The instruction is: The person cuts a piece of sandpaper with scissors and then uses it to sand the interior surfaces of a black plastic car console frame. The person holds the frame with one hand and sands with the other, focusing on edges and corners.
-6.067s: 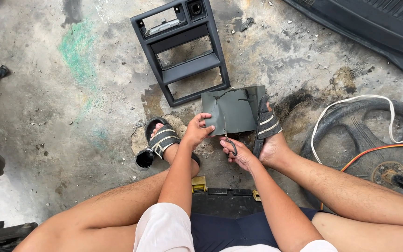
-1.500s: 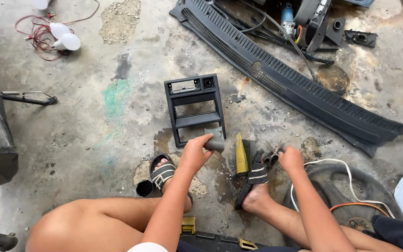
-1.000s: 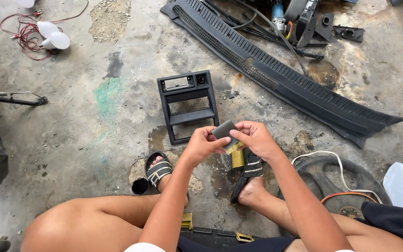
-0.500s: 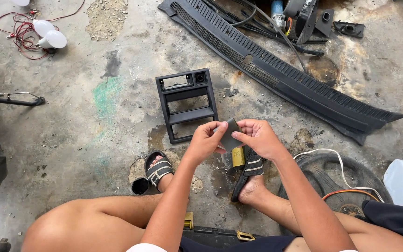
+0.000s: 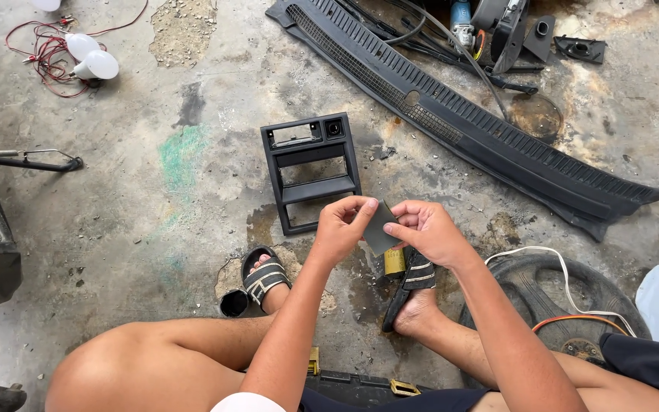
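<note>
A dark grey sheet (image 5: pixel 380 229) is held between both hands in the head view, just below the black plastic frame (image 5: pixel 311 172) that lies flat on the concrete floor (image 5: pixel 154 229). The sheet is tilted, with one corner pointing up towards the frame. The left hand (image 5: pixel 342 226) is closed on the sheet's left edge, thumb and fingers pinched together on it. The right hand (image 5: pixel 425 230) is clamped on the sheet's right edge in the same way, fingers curled over it. The two hands are close together, with only the sheet between them.

A small yellow object (image 5: pixel 395 262) is seen directly under the sheet, below and to the right of the frame, beside the sandalled right foot (image 5: pixel 415 294). The sandalled left foot (image 5: pixel 265 281) is set just below the frame's lower left corner, with a small black cylinder (image 5: pixel 233 303) touching its left side.

A long black ribbed panel (image 5: pixel 459 114) is laid diagonally above and to the right of the frame. Two white bulbs with red wires (image 5: pixel 89 57) are found well to the upper left of the frame. A black wheel with white and orange cables (image 5: pixel 566 297) is placed to the lower right of the frame, beyond the right forearm.
</note>
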